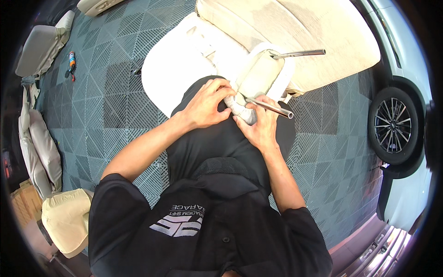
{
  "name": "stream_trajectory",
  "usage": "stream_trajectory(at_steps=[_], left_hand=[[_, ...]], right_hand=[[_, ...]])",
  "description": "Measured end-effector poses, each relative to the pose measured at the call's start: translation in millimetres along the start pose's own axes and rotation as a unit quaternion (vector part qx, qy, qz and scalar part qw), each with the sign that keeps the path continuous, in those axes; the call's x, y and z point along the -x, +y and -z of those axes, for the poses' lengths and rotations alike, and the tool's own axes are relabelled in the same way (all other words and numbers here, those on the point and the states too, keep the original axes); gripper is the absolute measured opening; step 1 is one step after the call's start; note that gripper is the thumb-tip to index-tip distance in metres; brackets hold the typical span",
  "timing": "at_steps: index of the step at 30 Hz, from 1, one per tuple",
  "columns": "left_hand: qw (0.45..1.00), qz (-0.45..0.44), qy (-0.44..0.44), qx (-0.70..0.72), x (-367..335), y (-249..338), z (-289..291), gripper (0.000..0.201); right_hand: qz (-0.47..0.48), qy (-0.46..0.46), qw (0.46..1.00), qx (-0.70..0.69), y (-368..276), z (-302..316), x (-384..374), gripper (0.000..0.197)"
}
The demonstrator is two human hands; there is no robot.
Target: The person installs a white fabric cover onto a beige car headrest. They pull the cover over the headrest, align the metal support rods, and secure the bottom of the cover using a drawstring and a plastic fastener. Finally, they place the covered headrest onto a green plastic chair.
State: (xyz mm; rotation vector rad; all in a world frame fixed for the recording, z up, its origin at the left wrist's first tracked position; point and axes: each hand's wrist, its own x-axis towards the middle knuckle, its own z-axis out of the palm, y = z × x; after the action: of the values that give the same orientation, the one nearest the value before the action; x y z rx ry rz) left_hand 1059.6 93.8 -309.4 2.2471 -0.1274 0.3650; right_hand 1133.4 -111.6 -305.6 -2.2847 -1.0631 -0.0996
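Note:
A car headrest (263, 73) with a pale greenish underside rests at my knees, two shiny metal posts (302, 53) sticking out to the right. Light fabric wraps its sides, and a bunched whitish-grey edge of the cover (241, 110) lies at its near end. My left hand (207, 104) pinches that bunched edge from the left, thumb and fingers curled toward each other. On the right, my right hand (261, 123) closes on the same edge beside the nearer post, its fingers partly behind that post.
A white seat part (170, 69) and a large cream seat cushion (318, 37) lie just ahead. More seat parts (44, 51) stand at the left, near an orange and blue bottle (72, 60) on the tiled floor. At the right is a light-coloured car with a wheel (393, 124).

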Motion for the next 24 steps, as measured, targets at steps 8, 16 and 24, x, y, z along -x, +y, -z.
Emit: stream_trajectory(at_steps=[8, 16, 24], left_hand=[[0.983, -0.026, -0.12, -0.136, -21.1, 17.4, 15.8, 0.034], [0.938, -0.029, -0.245, -0.241, -21.4, 30.9, 11.0, 0.037], [0.918, 0.152, -0.359, -0.075, -39.2, 37.6, 16.8, 0.041]], right_hand=[[-0.01, 0.033, 0.999, -0.024, -1.2, -3.5, 5.4, 0.053], [-0.039, 0.028, 0.998, -0.03, -3.8, -3.9, 6.6, 0.054], [-0.024, 0.014, 0.998, -0.052, 3.6, 2.2, 10.4, 0.056]])
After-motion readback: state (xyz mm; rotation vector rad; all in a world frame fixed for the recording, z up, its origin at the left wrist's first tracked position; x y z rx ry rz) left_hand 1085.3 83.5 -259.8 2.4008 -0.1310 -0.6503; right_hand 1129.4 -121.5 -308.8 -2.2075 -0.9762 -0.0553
